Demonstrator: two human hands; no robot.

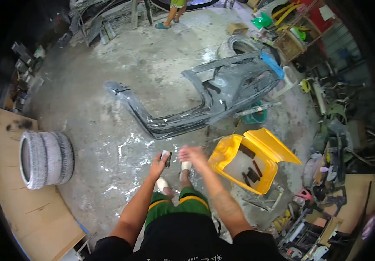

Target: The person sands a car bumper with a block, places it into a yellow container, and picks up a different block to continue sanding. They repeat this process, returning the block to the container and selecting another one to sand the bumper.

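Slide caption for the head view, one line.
Left hand grips a small dark object; right hand beside it, yellow bin to the right.

Strong fisheye, black corners and side borders, edges bowed and soft. Cool, middling light, source not visible to me; floor (87, 108) palest toward upper centre, scattered white glare left of and around frame centre, violet tint at top. Far left and right margins dim. My right hand (191, 155) motion-smeared, left hand (158, 164) crisper

Two hands (158, 166), two pale shoes (162, 183), one yellow bin (226, 148), one grey panel (181, 124), one teal bucket (255, 116)
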